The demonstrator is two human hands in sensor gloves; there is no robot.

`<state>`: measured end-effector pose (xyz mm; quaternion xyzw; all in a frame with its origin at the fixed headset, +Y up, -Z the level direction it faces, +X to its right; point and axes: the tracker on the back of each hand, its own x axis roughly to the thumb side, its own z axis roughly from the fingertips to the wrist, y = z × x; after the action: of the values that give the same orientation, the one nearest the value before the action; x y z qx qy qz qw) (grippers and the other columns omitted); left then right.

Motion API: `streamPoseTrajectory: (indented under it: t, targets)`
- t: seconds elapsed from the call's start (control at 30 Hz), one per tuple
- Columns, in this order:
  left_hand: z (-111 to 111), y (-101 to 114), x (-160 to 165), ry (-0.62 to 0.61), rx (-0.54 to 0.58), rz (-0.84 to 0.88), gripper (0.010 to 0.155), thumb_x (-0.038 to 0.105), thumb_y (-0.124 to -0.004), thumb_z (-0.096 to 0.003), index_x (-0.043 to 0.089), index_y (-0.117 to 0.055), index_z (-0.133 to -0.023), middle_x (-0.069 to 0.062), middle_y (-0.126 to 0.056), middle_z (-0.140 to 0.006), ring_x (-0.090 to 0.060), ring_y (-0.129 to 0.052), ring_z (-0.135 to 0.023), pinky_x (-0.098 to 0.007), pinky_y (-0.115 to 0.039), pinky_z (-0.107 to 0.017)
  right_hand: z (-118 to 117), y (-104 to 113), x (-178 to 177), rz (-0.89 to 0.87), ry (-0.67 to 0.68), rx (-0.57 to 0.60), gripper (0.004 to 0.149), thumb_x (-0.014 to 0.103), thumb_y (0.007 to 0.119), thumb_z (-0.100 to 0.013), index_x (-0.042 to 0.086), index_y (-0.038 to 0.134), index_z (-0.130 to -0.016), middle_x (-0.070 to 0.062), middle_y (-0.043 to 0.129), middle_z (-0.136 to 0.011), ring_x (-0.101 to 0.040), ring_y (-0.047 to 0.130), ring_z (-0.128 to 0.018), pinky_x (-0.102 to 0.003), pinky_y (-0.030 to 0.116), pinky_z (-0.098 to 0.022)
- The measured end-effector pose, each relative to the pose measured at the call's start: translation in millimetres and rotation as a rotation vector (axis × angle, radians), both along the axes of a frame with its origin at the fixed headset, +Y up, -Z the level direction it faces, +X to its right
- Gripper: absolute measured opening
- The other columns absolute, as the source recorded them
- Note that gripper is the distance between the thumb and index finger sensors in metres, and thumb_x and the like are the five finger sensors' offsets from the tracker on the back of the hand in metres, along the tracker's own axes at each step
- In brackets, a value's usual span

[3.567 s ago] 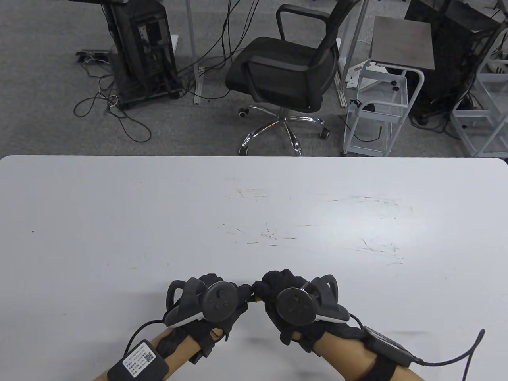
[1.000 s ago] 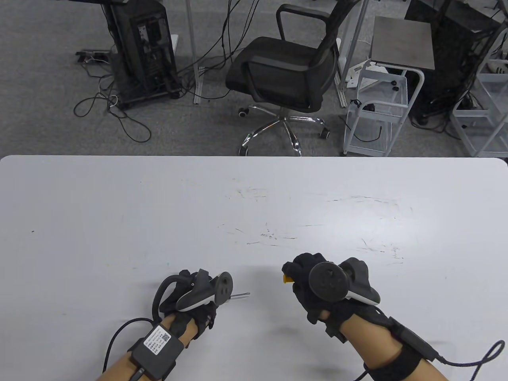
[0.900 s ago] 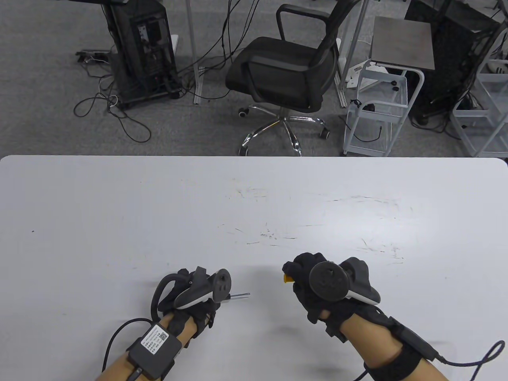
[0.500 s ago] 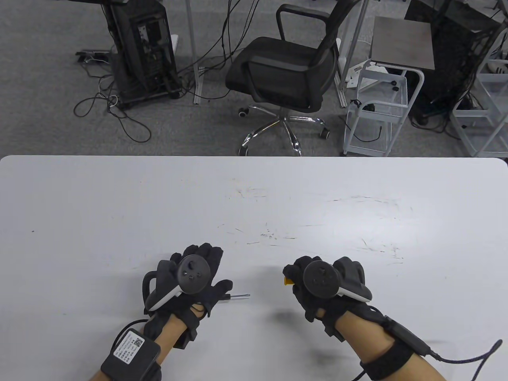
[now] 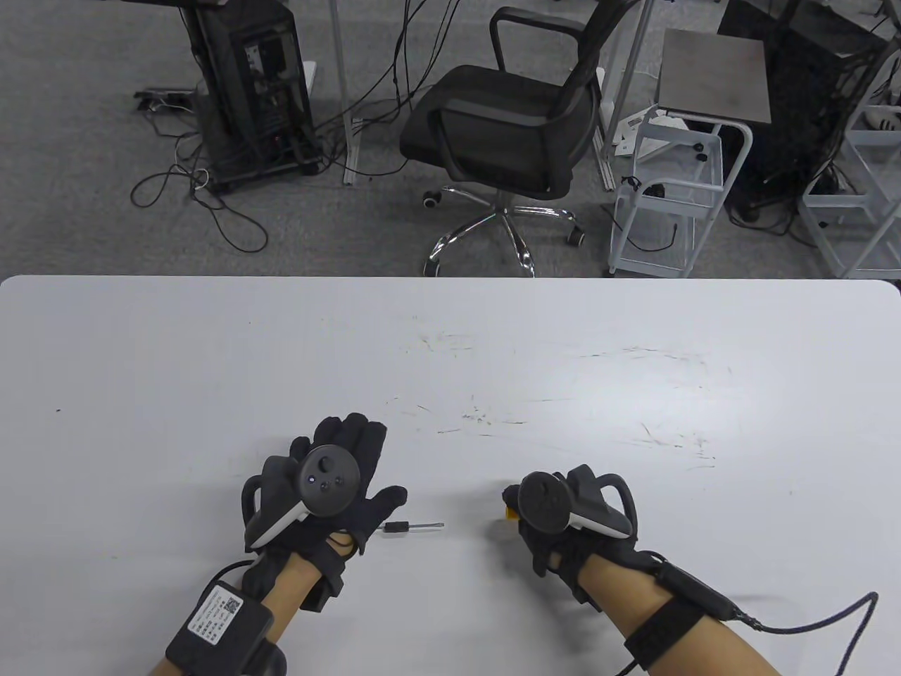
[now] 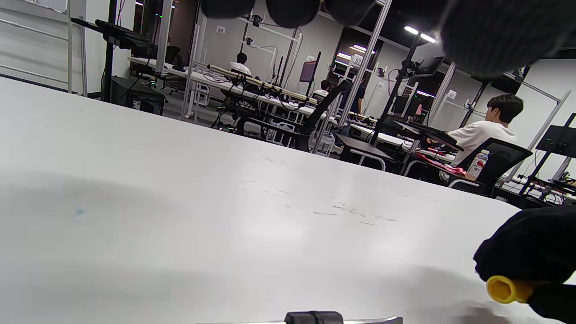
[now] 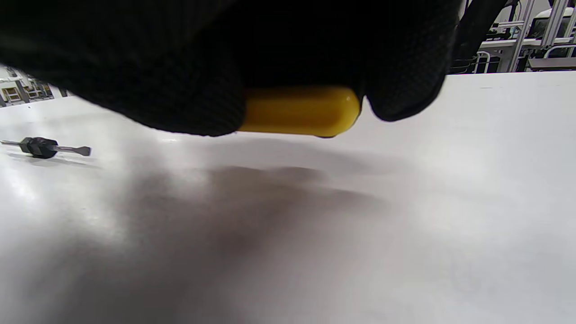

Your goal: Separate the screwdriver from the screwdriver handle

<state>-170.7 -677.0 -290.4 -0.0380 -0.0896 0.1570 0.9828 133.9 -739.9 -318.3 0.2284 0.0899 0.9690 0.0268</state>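
screwdriver (image 5: 412,527) now loose on table (image 5: 211,366), left hand (image 5: 331,486) spread; right hand (image 5: 556,514) still gripping yellow handle (image 7: 299,111)

A white table (image 5: 211,352), its surface marked with fine dark scratches, fills the lower half of the table view. Beyond its far edge lies grey carpet (image 5: 70,211). A black office chair (image 5: 500,134) stands at upper centre, a computer tower (image 5: 250,84) with loose cables at upper left, and a white wire cart (image 5: 669,204) at upper right. The left wrist view shows ceiling lights (image 6: 416,32) and, apparently, rows of further workstations.
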Motion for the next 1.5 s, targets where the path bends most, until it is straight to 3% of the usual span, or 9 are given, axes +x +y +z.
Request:
streamPoseTrajectory:
  t: [0.4, 1.13, 1.27, 1.5]
  targets:
    - [-0.8, 1.4, -3.9, 0.008, 0.005, 0.002, 0.085, 0.069, -0.075, -0.041, 0.037, -0.038, -0.111, 0.005, -0.032, -0.119, -0.039, -0.035, -0.117, -0.065, -0.034, -0.08, -2.9, -12.9, -0.5, 0.061, -0.023, -0.022, 0.052, 0.032, 0.089, -0.053, 0.019, 0.068, -0.099, -0.004, 0.071, -0.096, -0.04, 0.083, -0.085, -0.057, 0.073, -0.062]
    - [-1.0, 3.3, -5.8, 0.022, -0.001, -0.023, 0.082, 0.069, -0.075, -0.0413, 0.037, -0.044, -0.111, 0.005, -0.034, -0.119, -0.039, -0.035, -0.117, -0.065, -0.033, -0.08, -2.0, -10.9, -1.9, 0.13, -0.026, -0.009, 0.054, 0.033, 0.089, -0.054, 0.02, 0.066, -0.1, -0.003, 0.07, -0.099, -0.042, 0.079, -0.091, -0.058, 0.07, -0.063]
    - [-1.3, 4.6, -8.1, 0.026, -0.003, -0.02, 0.083, 0.069, -0.075, -0.0413, 0.037, -0.044, -0.111, 0.005, -0.034, -0.119, -0.04, -0.035, -0.117, -0.065, -0.033, -0.08, -0.6, 6.2, 0.3, 0.117, -0.027, 0.004, 0.059, 0.037, 0.089, -0.053, 0.02, 0.062, -0.103, -0.003, 0.065, -0.103, -0.043, 0.073, -0.095, -0.06, 0.066, -0.065]
    - [-0.7, 9.0, -11.3, 0.031, 0.005, 0.001, 0.083, 0.069, -0.075, -0.0413, 0.037, -0.043, -0.111, 0.005, -0.033, -0.119, -0.039, -0.035, -0.117, -0.065, -0.033, -0.08, 4.6, 63.9, 19.4, -0.121, -0.081, 0.157, 0.062, 0.042, 0.088, -0.053, 0.021, 0.061, -0.104, -0.003, 0.06, -0.107, -0.045, 0.065, -0.101, -0.064, 0.06, -0.07]
